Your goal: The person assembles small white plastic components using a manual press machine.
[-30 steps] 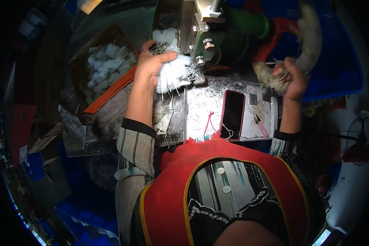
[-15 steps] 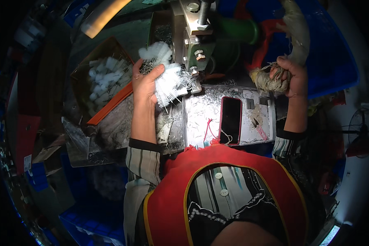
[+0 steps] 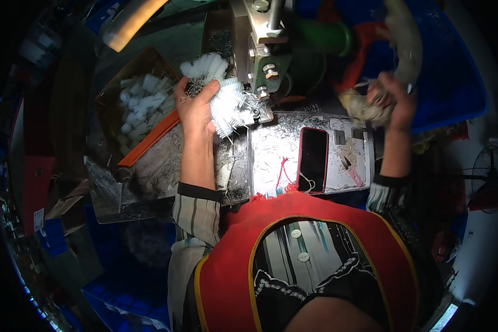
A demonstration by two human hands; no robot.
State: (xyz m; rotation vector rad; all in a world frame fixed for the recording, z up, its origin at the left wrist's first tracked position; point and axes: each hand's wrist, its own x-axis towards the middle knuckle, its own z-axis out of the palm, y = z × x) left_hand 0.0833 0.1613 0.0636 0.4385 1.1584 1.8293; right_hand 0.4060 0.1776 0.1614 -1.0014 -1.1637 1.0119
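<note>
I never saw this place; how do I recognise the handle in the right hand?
Find the green machine at the top, then the blue container right of it. There, the right hand grips the curved handle: pale, raggedly wrapped, unlike the red bar beside it.

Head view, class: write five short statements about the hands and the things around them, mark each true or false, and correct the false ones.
1. The phone lies on the white tray. True.
2. The left hand holds white bristly pieces. True.
3. The right hand rests on the phone. False: it grips the pale handle.
4. The apron is blue. False: it is red with yellow edging.
5. A box of white pieces stands left of the phone. True.
</note>
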